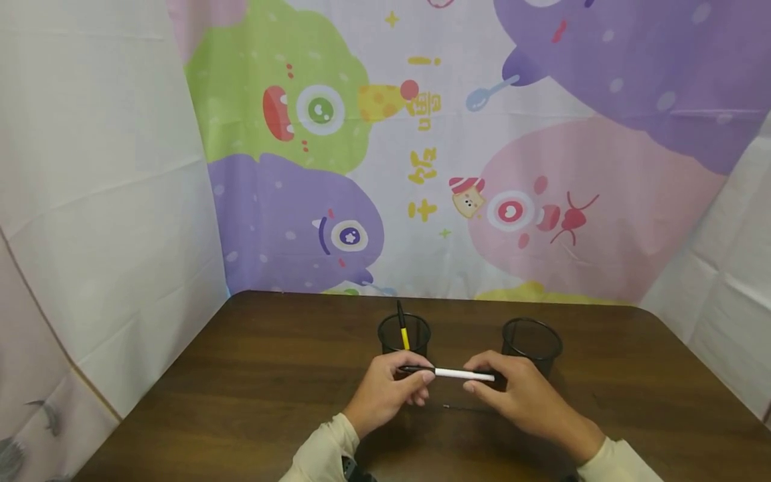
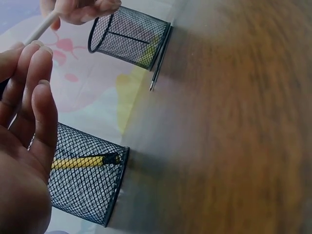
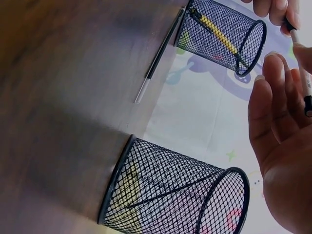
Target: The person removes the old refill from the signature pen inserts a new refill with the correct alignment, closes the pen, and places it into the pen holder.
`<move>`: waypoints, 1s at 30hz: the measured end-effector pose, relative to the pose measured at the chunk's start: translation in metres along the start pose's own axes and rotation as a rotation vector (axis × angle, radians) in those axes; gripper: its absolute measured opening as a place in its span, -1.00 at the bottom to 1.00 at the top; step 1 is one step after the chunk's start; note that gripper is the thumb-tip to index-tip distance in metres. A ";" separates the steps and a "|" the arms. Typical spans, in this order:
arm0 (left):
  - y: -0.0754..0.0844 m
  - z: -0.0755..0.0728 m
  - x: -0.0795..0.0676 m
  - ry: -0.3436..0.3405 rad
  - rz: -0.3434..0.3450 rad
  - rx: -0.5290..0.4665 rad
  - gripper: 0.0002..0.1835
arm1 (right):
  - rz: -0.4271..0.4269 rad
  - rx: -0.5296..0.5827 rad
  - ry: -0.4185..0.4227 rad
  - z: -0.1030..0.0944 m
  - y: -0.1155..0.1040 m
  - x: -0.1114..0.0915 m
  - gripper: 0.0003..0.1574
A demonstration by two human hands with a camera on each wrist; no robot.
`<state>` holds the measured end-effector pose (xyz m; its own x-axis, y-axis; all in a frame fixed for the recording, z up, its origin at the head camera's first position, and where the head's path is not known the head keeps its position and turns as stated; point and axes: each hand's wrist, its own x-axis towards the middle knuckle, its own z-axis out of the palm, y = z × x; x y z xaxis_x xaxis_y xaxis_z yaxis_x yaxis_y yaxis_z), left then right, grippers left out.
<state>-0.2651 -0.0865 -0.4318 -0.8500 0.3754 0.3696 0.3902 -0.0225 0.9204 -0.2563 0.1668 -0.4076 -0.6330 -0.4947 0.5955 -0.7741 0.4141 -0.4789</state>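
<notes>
A pen with a white barrel and a black end lies crosswise between both hands. My left hand pinches its black end with thumb and fingers. At the white end, the thumb and forefinger of my right hand hold the barrel. The right wrist view also shows a small black tip on that end. On the table between two mesh cups lies a slim pen refill, dark with a clear end. Just beyond the left hand stands the left black mesh cup, holding a black and yellow pen.
Behind the right hand stands another black mesh cup; a thin dark line shows through its mesh. A cartoon-printed cloth hangs behind the brown wooden table, with pale cloth at the sides.
</notes>
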 end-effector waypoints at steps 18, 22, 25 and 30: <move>-0.002 0.003 0.000 -0.010 -0.024 0.001 -0.84 | -0.041 -0.026 0.031 0.003 0.002 -0.002 -0.60; -0.003 0.003 0.000 -0.013 -0.020 0.005 -0.85 | -0.048 -0.025 0.027 0.003 0.001 -0.002 -0.62; -0.003 0.003 0.000 -0.012 -0.023 0.010 -0.85 | -0.051 -0.023 0.023 0.003 0.001 -0.002 -0.64; -0.002 0.003 0.000 -0.009 -0.024 0.010 -0.85 | -0.028 -0.033 0.013 0.002 0.000 -0.001 -0.70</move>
<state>-0.2650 -0.0841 -0.4345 -0.8560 0.3843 0.3458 0.3729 -0.0043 0.9279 -0.2552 0.1653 -0.4097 -0.6104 -0.4971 0.6167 -0.7909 0.4252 -0.4400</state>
